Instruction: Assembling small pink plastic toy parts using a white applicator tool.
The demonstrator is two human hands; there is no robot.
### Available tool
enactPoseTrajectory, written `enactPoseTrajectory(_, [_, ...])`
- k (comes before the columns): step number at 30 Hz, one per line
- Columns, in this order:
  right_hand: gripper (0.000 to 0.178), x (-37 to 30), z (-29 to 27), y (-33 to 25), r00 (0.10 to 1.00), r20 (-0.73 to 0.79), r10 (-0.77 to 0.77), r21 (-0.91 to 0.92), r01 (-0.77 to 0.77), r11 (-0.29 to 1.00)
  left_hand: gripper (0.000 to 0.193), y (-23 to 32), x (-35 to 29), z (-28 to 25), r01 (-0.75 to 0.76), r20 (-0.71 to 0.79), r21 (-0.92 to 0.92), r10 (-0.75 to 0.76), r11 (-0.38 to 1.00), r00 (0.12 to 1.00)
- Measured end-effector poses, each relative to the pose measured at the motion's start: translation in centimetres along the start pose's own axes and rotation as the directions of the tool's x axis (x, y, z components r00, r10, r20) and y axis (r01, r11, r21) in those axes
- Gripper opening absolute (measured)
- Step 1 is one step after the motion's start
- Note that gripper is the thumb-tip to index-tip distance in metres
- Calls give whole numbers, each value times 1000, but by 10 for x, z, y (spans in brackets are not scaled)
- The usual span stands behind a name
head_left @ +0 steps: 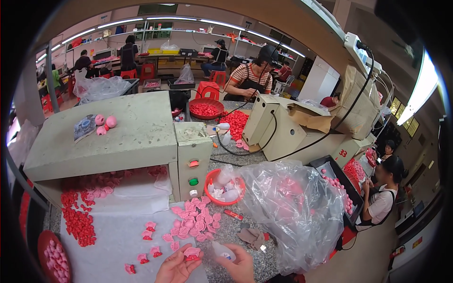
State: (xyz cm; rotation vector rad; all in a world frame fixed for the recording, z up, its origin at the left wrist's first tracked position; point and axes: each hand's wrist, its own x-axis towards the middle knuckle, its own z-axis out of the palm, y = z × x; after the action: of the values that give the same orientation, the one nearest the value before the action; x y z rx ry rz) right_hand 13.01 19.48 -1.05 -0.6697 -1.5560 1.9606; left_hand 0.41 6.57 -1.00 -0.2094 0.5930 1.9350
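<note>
My left hand (178,265) pinches a small pink-and-red plastic part (192,253) at its fingertips. Close beside it, my right hand (239,264) grips a small translucent squeeze bottle (223,251), its tip turned toward the part. Whether the tip touches the part I cannot tell. On the white paper sheet (108,245) to the left lie several joined pink-and-red parts (149,230). A heap of loose pink parts (194,219) sits just beyond my hands. Small red parts (78,221) are piled farther left.
A grey metal machine (108,118) with an open front stands over the sheet. Nearby are a red bowl of bottles (224,188), a red marker-like tube (233,215), a grey cloth (252,237) and a big clear plastic bag (297,212). Pink balls fill a basin (55,262). Other people work beyond.
</note>
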Motion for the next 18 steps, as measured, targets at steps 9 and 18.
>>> enactPoseTrajectory(9, [38,-21,17,-28,830,-81,-553,-314,505,804,48,10,-1,14,9,177,26,-14,1000,984])
enactPoseTrajectory(18, [35,-28,30,-41,734,355,-578,-547,665,508,47,10,-8,1,-3,173,32,-3,999,985])
